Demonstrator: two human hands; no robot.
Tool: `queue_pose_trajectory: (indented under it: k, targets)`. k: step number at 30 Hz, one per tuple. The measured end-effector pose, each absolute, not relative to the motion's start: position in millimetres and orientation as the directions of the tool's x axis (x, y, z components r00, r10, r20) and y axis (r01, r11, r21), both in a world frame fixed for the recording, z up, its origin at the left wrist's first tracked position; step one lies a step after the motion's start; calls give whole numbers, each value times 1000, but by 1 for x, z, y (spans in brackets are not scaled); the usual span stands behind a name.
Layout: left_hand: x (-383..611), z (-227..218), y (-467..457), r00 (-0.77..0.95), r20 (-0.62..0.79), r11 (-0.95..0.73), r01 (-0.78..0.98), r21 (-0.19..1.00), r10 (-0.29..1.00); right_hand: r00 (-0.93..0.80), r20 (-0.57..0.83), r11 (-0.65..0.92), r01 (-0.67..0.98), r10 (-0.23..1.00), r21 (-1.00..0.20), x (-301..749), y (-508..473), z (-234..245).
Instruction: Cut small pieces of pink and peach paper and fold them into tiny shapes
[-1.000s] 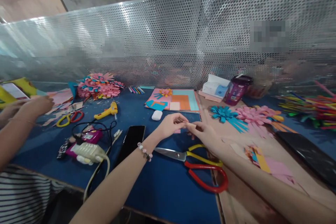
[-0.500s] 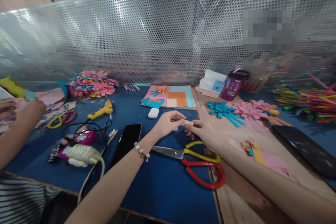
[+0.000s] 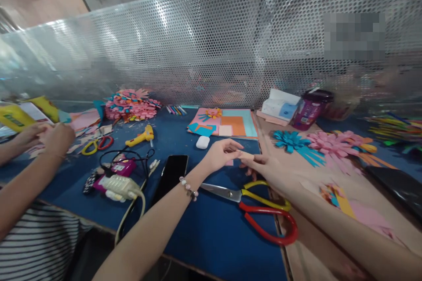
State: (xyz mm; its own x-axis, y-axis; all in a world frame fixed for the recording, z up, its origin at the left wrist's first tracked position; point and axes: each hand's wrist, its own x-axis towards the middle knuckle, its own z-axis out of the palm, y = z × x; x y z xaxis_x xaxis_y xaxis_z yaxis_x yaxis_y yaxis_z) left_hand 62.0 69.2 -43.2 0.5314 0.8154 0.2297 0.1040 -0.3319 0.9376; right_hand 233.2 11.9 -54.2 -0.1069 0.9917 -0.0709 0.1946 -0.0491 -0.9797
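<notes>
My left hand (image 3: 220, 154) and my right hand (image 3: 263, 166) meet above the blue table (image 3: 211, 232), fingertips pinched together on a small pink paper piece (image 3: 246, 156). A beaded bracelet (image 3: 188, 188) circles my left wrist. Large scissors (image 3: 257, 206) with yellow and red handles lie on the table just below both hands. A black phone (image 3: 171, 173) rests left of my left forearm. A white earbud case (image 3: 202, 142) sits just beyond my left hand.
A person in a striped shirt (image 3: 36, 246) works at the left, hands (image 3: 49, 136) near small scissors (image 3: 95, 145). A yellow glue gun (image 3: 141, 137), charger and cables (image 3: 118, 182), paper flowers (image 3: 132, 104), coloured sheets (image 3: 231, 125), tissue box (image 3: 280, 105), purple tub (image 3: 310, 114) and a perforated metal screen (image 3: 211, 44) surround.
The view has shifted a little. My hands stay together on the pink piece, with the fingers slightly rearranged. The person at the left has brought both hands closer together.
</notes>
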Motion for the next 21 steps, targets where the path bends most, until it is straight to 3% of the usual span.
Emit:
queue_pose_trajectory:
  k: [7, 12, 21]
  targets:
    - [61, -41, 66, 542, 193, -301, 116, 947, 818, -74, -122, -97, 273, 990, -957, 232, 9, -49]
    - [61, -42, 66, 562, 155, -266, 120, 957, 813, -81, -133, -110, 243, 988, -964, 233, 11, -52]
    - [63, -42, 69, 527, 232, -330, 98, 939, 817, -37, -141, -129, 228, 989, -965, 233, 12, -52]
